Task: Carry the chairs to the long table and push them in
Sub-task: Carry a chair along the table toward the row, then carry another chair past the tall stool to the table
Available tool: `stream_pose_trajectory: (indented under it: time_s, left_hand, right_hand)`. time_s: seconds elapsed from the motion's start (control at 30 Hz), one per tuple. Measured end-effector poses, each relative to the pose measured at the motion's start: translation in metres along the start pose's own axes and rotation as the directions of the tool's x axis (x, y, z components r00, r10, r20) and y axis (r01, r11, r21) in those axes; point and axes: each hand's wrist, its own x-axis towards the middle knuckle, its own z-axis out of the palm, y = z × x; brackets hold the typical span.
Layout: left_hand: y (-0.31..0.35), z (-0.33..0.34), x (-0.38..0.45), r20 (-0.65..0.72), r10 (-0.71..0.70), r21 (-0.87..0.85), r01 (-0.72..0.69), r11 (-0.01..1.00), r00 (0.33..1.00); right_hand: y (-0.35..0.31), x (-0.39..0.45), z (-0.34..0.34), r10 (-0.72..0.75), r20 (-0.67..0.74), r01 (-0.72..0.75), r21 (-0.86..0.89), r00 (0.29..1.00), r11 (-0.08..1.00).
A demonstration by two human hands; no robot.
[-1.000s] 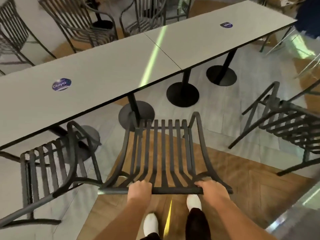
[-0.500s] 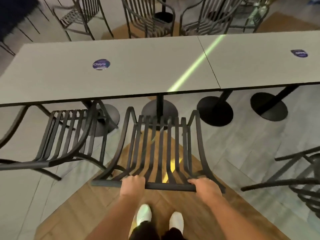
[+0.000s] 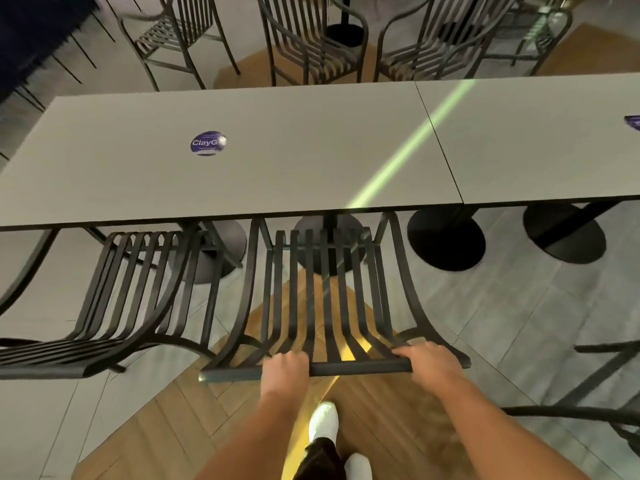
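A black slatted metal chair stands in front of me, its front tucked under the near edge of the long grey table. My left hand grips the top rail of its backrest left of centre. My right hand grips the same rail near the right end. A second black slatted chair stands just to the left, its seat partly under the table.
Several black chairs line the far side of the table. Round black pedestal bases stand under it. Part of another chair juts in at the right. A blue round sticker is on the tabletop. My white shoes show below.
The view has swung to face the table squarely. The chair in my hands has moved forward until its front edge goes under the table. Both hands keep their grip on the rail.
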Motion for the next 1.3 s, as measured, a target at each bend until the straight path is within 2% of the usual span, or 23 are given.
stream_pose_trajectory:
  time_s: [0.17, 0.53, 0.67, 0.8, 0.93, 1.07, 1.17, 1.3]
  left_hand:
    - [0.003, -0.009, 0.022, 0.020, 0.017, 0.003, -0.017, 1.000, 1.000]
    - [0.000, -0.027, 0.051, 0.063, 0.061, -0.097, -0.054, 0.994, 0.996]
    - [-0.007, -0.037, 0.047, 0.118, 0.157, -0.199, -0.131, 0.971, 0.981]
    - [0.005, -0.061, 0.040, 0.143, 0.295, -0.173, -0.270, 0.947, 0.945]
    - [0.048, -0.088, 0.039, 0.124, 0.391, -0.179, -0.367, 0.913, 0.912]
    - [0.115, -0.108, 0.043, 0.066, 0.470, -0.113, -0.462, 0.880, 0.880]
    - [0.179, -0.117, 0.041, 0.022, 0.566, -0.035, -0.565, 0.824, 0.824]
    - [0.269, -0.113, 0.023, 0.026, 0.650, 0.013, -0.651, 0.759, 0.759]
  right_hand:
    - [0.007, 0.022, -0.015, -0.002, 0.069, 0.003, -0.019, 0.998, 1.000]
    - [0.011, 0.031, -0.037, 0.053, 0.030, -0.054, 0.014, 0.998, 0.998]
    - [0.013, 0.017, -0.044, 0.096, 0.020, -0.098, 0.184, 0.995, 0.978]
    - [0.022, -0.006, -0.055, 0.157, 0.033, -0.155, 0.460, 0.987, 0.874]
    - [0.037, -0.035, -0.059, 0.222, -0.045, -0.133, 0.680, 0.974, 0.721]
    - [0.077, -0.068, -0.051, 0.337, -0.093, -0.135, 0.794, 0.937, 0.593]
    - [0.127, -0.106, -0.033, 0.430, -0.101, -0.170, 0.820, 0.897, 0.547]
    - [0.207, -0.168, 0.004, 0.530, -0.041, -0.306, 0.777, 0.847, 0.550]
